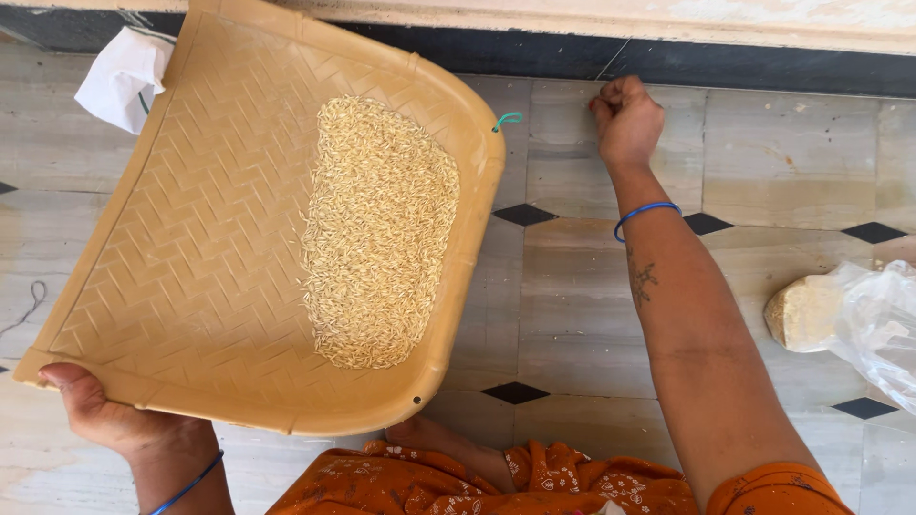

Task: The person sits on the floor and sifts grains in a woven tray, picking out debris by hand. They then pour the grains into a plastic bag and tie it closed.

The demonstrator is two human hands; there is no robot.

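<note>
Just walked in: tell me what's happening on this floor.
A person sits on the tiled floor. The left hand grips the near corner of a tan winnowing tray, tilted, with a heap of pale grain gathered toward its right side. The right hand, fingers closed, rests on the floor near the wall. A plastic bag lies to the right.

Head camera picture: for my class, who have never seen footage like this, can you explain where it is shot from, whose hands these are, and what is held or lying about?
The camera sits on a person's head and looks straight down, so both arms are that person's own. The left hand grips the near corner of a tan woven-pattern winnowing tray, which carries a heap of pale grain. The right hand reaches out to the tiled floor, fingers bunched at a tile joint; whether it pinches anything is too small to tell. A clear plastic bag lies at the right, white paper beyond the tray.
</note>
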